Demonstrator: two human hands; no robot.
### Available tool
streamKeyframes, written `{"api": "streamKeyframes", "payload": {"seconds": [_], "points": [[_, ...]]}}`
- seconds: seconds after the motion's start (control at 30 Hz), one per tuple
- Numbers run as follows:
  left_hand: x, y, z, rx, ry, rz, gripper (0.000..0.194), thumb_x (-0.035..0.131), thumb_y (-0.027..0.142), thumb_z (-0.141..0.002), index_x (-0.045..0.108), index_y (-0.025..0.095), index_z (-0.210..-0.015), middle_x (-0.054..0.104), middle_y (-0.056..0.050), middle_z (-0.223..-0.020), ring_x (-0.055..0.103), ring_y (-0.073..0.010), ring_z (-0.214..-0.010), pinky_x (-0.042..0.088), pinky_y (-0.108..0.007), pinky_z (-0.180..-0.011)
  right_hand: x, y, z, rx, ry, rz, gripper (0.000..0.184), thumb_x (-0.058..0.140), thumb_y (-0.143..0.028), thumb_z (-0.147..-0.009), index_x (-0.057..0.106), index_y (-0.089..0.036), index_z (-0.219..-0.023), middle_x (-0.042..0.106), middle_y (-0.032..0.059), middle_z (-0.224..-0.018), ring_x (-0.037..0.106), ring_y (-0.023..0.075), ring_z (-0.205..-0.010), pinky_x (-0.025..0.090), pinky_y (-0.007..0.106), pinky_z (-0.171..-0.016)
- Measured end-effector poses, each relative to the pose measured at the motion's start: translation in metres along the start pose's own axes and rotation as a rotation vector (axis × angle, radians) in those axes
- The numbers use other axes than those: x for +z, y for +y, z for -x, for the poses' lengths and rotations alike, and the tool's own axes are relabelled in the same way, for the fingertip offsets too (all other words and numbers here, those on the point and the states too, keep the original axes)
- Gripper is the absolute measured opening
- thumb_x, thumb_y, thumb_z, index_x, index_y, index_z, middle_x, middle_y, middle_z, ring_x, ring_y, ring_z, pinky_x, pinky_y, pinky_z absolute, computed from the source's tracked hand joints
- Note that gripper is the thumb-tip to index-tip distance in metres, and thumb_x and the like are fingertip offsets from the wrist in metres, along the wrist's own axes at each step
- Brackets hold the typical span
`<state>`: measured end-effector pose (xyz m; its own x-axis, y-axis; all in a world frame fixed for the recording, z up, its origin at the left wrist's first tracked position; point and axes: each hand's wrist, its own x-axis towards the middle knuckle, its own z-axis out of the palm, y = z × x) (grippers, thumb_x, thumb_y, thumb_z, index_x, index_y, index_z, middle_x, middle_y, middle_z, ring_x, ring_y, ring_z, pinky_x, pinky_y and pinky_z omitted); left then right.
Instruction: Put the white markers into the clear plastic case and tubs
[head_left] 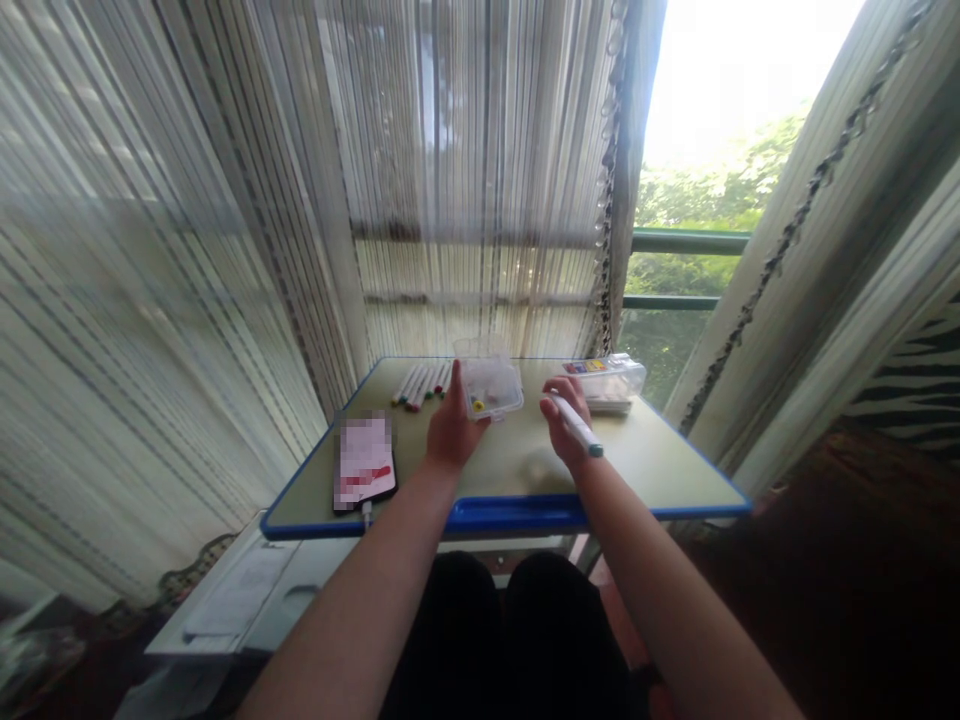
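My left hand [452, 428] is closed round the left side of a clear plastic box [492, 385], held above the middle of the table. Its see-through lid stands up at the back, and a small yellow thing shows near its lower left corner. In my right hand [564, 420] is a white marker [577, 427] with a teal end pointing down toward my wrist. The marker is apart from the box. Several white markers [420, 383] with coloured ends lie side by side on the table, left of my left hand.
A clear case [619, 380] with a coloured label stands at the back right of the blue-edged table [660, 470]. At the left lies a phone [365, 465] with a cable [367, 512] plugged in. Striped curtains [480, 200] hang just behind the table.
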<state>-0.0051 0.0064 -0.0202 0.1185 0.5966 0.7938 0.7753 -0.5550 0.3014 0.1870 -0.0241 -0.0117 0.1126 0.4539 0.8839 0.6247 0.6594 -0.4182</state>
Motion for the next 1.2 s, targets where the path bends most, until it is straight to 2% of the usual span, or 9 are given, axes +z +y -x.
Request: {"api": "streamKeyframes", "payload": {"seconds": [0.1,0.23,0.3,0.37,0.5,0.8,0.9,1.03,1.2], "points": [[-0.001,0.000,0.000,-0.013,-0.018,-0.014,0.111,0.071,0.025,-0.069,-0.008,0.018,-0.147,0.052,-0.020,-0.131,0.063,-0.0271,-0.101,0.055,-0.034,-0.075,-0.001,-0.003,0.004,-0.049,0.067,-0.031,0.041,0.027,-0.050,-0.091,0.056,-0.022,-0.096,0.049,0.0054,-0.093,0.053,0.0189,-0.084,0.045,0.035,-0.077],[-0.001,0.000,0.000,-0.012,-0.023,-0.018,0.114,0.072,0.024,-0.068,-0.010,0.018,-0.146,0.053,-0.020,-0.130,0.063,-0.0272,-0.103,0.055,-0.034,-0.075,0.001,-0.009,0.014,0.009,0.292,-0.189,0.024,0.037,-0.042,-0.090,0.049,-0.022,-0.095,0.044,-0.0010,-0.072,0.045,0.0135,-0.061,0.042,0.028,-0.059],[-0.001,0.000,0.000,-0.002,-0.023,-0.022,0.114,0.072,0.024,-0.068,-0.010,0.018,-0.146,0.052,-0.020,-0.130,0.061,-0.0282,-0.106,0.055,-0.035,-0.076,0.001,-0.015,0.017,0.022,0.335,-0.213,0.017,0.042,-0.038,-0.089,0.047,-0.022,-0.092,0.042,-0.0026,-0.069,0.043,0.0119,-0.056,0.040,0.026,-0.054],[0.000,0.000,0.000,0.000,-0.032,-0.034,0.112,0.072,0.025,-0.068,-0.008,0.018,-0.147,0.053,-0.021,-0.129,0.062,-0.0285,-0.104,0.055,-0.035,-0.075,0.000,-0.021,0.017,-0.027,0.259,-0.184,0.010,0.049,-0.032,-0.086,0.049,-0.022,-0.088,0.044,-0.0033,-0.066,0.043,0.0107,-0.053,0.039,0.025,-0.052],[0.000,0.001,0.001,0.018,-0.033,-0.048,0.104,0.069,0.029,-0.071,-0.001,0.016,-0.147,0.055,-0.020,-0.126,0.062,-0.0279,-0.104,0.054,-0.034,-0.076,0.002,-0.033,0.010,-0.189,-0.041,-0.094,0.005,0.059,-0.025,-0.081,0.059,-0.021,-0.084,0.057,-0.0001,-0.070,0.051,0.0108,-0.057,0.044,0.024,-0.054],[0.002,0.000,0.000,0.006,-0.050,-0.058,0.098,0.066,0.030,-0.074,0.003,0.015,-0.147,0.056,-0.020,-0.124,0.063,-0.0265,-0.101,0.054,-0.032,-0.073,0.002,-0.034,0.004,-0.136,-0.265,-0.091,0.023,0.051,-0.034,-0.086,0.068,-0.021,-0.095,0.070,0.0064,-0.085,0.063,0.0171,-0.074,0.051,0.029,-0.068],[0.001,0.001,-0.001,-0.014,-0.066,-0.085,0.100,0.067,0.029,-0.073,0.002,0.016,-0.147,0.057,-0.019,-0.122,0.064,-0.0268,-0.099,0.054,-0.032,-0.072,0.003,-0.031,0.009,-0.049,-0.217,-0.102,0.025,0.052,-0.033,-0.084,0.060,-0.020,-0.103,0.062,0.0002,-0.068,0.056,0.0126,-0.058,0.047,0.025,-0.058],[0.002,0.002,-0.002,-0.028,-0.077,-0.110,0.102,0.069,0.031,-0.071,0.002,0.017,-0.147,0.057,-0.019,-0.122,0.064,-0.0265,-0.098,0.054,-0.032,-0.072,0.009,-0.028,0.013,0.077,-0.089,-0.149,0.018,0.061,-0.034,-0.078,0.053,-0.020,-0.086,0.045,-0.0083,-0.053,0.038,0.0067,-0.042,0.034,0.020,-0.042],[0.005,0.001,0.000,-0.018,-0.056,-0.131,0.099,0.068,0.033,-0.073,0.005,0.015,-0.147,0.056,-0.019,-0.125,0.062,-0.0265,-0.104,0.053,-0.031,-0.074,0.007,-0.036,0.006,-0.049,-0.164,-0.191,0.015,0.062,-0.031,-0.079,0.062,-0.019,-0.088,0.060,0.0035,-0.079,0.057,0.0135,-0.068,0.048,0.026,-0.061]]}}
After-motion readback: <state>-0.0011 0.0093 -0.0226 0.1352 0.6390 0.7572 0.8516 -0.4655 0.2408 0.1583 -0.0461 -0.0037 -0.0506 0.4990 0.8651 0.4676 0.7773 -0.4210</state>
